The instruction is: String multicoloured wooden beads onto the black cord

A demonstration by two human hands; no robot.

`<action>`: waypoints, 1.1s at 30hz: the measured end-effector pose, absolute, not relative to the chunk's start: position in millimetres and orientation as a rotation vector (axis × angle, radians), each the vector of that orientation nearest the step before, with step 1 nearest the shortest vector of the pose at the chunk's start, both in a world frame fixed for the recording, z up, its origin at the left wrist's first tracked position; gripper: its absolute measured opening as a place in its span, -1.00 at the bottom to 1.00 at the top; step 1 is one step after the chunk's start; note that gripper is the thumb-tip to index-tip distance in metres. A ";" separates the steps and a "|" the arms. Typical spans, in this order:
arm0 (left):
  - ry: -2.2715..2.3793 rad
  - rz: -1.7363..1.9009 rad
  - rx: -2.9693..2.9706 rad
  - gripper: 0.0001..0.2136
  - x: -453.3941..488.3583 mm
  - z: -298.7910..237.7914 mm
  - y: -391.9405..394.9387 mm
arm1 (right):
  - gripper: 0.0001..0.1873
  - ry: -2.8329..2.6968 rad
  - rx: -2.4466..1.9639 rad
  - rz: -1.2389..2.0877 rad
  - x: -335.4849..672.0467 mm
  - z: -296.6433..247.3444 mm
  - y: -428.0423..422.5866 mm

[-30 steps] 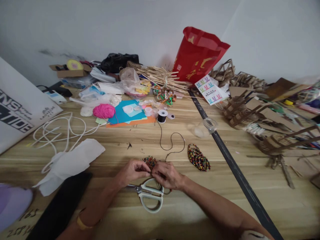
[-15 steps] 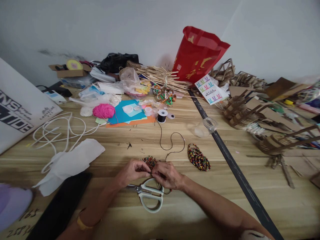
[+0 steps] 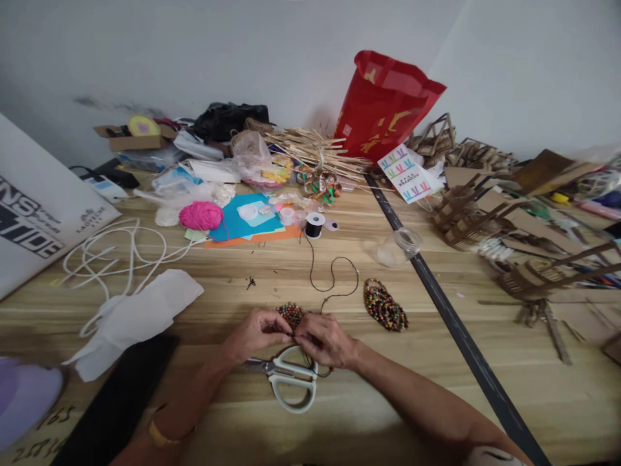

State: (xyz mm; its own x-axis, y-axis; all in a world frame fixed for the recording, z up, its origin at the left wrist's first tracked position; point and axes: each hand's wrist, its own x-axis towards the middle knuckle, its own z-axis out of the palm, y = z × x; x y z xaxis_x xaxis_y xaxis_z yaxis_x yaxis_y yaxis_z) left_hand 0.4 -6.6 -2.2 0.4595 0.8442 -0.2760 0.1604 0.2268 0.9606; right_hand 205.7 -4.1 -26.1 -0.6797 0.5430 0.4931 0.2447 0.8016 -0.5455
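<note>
My left hand (image 3: pixel 259 331) and my right hand (image 3: pixel 326 339) meet over the table, fingertips pinched together on a thin black cord (image 3: pixel 334 277). What exactly lies between the fingertips is too small to make out. From the hands the cord curls away to a spool of black cord (image 3: pixel 315 225), and another part hangs below my right hand with a small reddish bead at its end. Just behind the fingers sits a heap of multicoloured beads (image 3: pixel 290 313). White-handled scissors (image 3: pixel 294 382) lie under the hands, blades to the left. Finished-looking beaded strands (image 3: pixel 385 305) rest to the right.
Pink yarn (image 3: pixel 201 215), blue paper (image 3: pixel 245 223) and plastic bags crowd the back. A clear cup (image 3: pixel 400 247) lies to the right, before small woven baskets (image 3: pixel 466 217). White cable (image 3: pixel 129 259), white paper (image 3: pixel 140 320) and a dark flat object (image 3: pixel 116 401) lie left.
Almost nothing differs. Both hands keep their pinch at the same spot, and the cord, beads and scissors stay in place.
</note>
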 end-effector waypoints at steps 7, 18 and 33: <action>1.025 0.599 1.286 -0.79 0.3 -1.5 -7.0 | -0.93 -2.315 -0.573 0.596 205.6 -25.7 -4.0; 1.003 0.588 1.283 -0.81 0.3 -1.7 -6.8 | -0.94 -2.321 -0.577 0.598 205.4 -24.2 -4.4; 0.989 0.568 1.282 -0.79 -0.1 0.0 -6.7 | -0.94 -2.352 -0.567 0.590 206.0 -25.6 -3.6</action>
State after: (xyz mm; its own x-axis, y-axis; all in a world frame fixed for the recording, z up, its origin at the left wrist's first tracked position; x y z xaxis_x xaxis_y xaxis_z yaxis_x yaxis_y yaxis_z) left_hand -0.1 -6.7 0.0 0.4946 0.8203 -0.2873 0.1656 0.2355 0.9577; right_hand 206.0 -3.6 -25.6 -0.7023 0.5294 0.4760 0.2422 0.8064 -0.5396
